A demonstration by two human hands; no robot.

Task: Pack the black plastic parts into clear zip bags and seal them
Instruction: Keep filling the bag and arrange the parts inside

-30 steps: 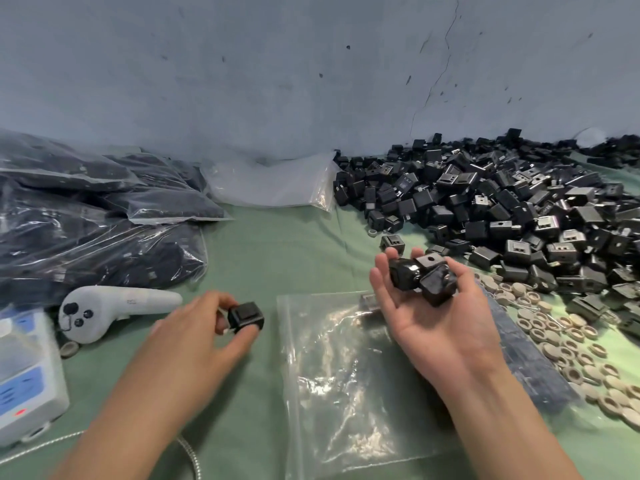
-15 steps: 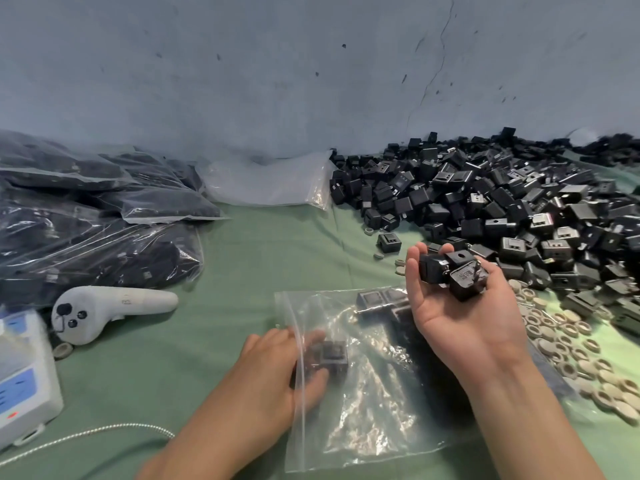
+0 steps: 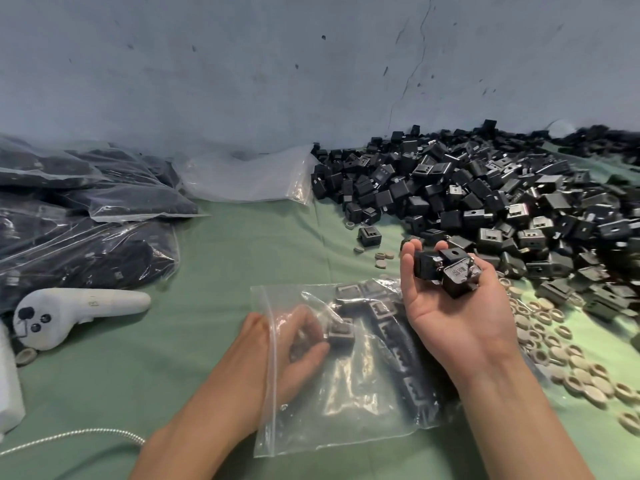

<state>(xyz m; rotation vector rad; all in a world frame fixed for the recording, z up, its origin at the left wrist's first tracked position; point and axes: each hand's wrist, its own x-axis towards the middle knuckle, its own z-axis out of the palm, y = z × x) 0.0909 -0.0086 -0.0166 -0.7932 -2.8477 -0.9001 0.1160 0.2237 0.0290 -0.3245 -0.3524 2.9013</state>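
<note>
A clear zip bag (image 3: 346, 403) lies flat on the green cloth in front of me, its open mouth to the left. My left hand (image 3: 277, 344) reaches inside the bag and pinches a black plastic part (image 3: 341, 333). Several more black parts (image 3: 398, 341) lie in a row inside the bag. My right hand (image 3: 446, 306) is held palm up above the bag's right side, with a few black parts (image 3: 446, 271) cradled on its curled fingers. A large heap of loose black parts (image 3: 502, 202) covers the table at the right.
Filled sealed bags (image 3: 79, 230) are stacked at the left, an empty clear bag (image 3: 249, 178) leans on the wall. A white handheld controller (image 3: 69, 313) lies left, a white device (image 3: 8, 382) at the left edge. Beige rings (image 3: 568, 348) are scattered right.
My left hand carried one black part from the left of the bag into its mouth and pushed further in. My right hand with its parts shifted a little to the right.
</note>
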